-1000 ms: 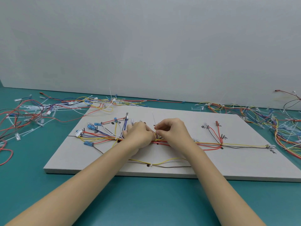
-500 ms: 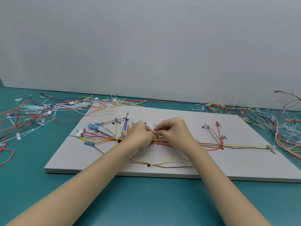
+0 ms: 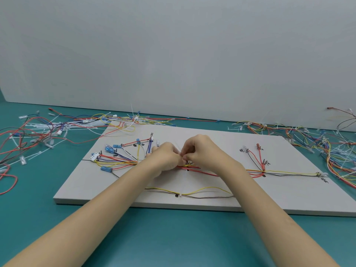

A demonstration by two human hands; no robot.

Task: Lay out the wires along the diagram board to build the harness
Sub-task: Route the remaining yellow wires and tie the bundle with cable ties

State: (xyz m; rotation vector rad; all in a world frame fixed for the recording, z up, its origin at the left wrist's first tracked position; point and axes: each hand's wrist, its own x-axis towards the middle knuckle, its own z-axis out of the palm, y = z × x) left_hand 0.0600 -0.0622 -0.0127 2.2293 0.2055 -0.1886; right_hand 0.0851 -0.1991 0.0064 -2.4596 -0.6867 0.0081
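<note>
A pale grey diagram board (image 3: 115, 191) lies on the teal table. A harness of red, yellow, blue and black wires (image 3: 209, 172) runs across its middle, fanning at the left into blue connectors (image 3: 109, 149) and a white plug (image 3: 95, 156). My left hand (image 3: 165, 158) has its fingers curled over the bundle at the board's centre. My right hand (image 3: 204, 153) meets it fingertip to fingertip and pinches a thin white cable tie just above the wires. The tie is almost fully hidden by the fingers.
A yellow and brown wire pair (image 3: 194, 194) lies loose near the board's front edge. Tangled spare wires and ties cover the table at the left (image 3: 38, 132) and at the right (image 3: 312, 137). A white wall stands behind.
The white tie's tail, which stood up between my hands a second ago, has shortened and dropped out of sight. Both hands have stayed in place.
</note>
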